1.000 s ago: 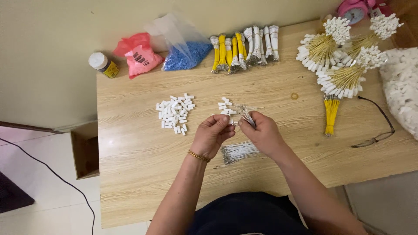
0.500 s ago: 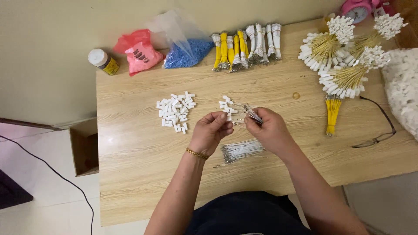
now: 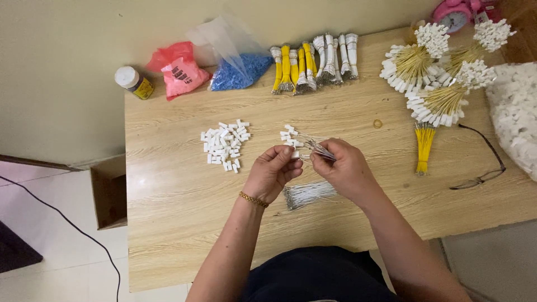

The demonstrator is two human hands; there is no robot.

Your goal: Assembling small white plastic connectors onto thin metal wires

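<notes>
— Hands first: what are they doing?

— Right hand (image 3: pixel 345 168) is curled closed around a small bunch of thin white wires (image 3: pixel 319 149). Left hand (image 3: pixel 274 172) has its fingers bent in, tips pinched together right at the wires' near end; whether a connector sits between them I cannot tell.

— Which way do the wires run?

— Long axis goes up and to the left from the right fist, fanning out toward a few white connectors (image 3: pixel 289 136) on the table (image 3: pixel 168 223). Those ends lie just above the left fingertips.

— Anything under the hands?

— A second bundle of white wires (image 3: pixel 309 195) lies flat on the wood just below both hands, running left to right, tilted slightly.

— And farther out?

— A pile of white connectors (image 3: pixel 225 142) sits to the left of the left hand, near but apart. Yellow and white wire bundles (image 3: pixel 313 61) line the far edge, beside a blue bag (image 3: pixel 240 70) and a pink bag (image 3: pixel 180 72).
</notes>
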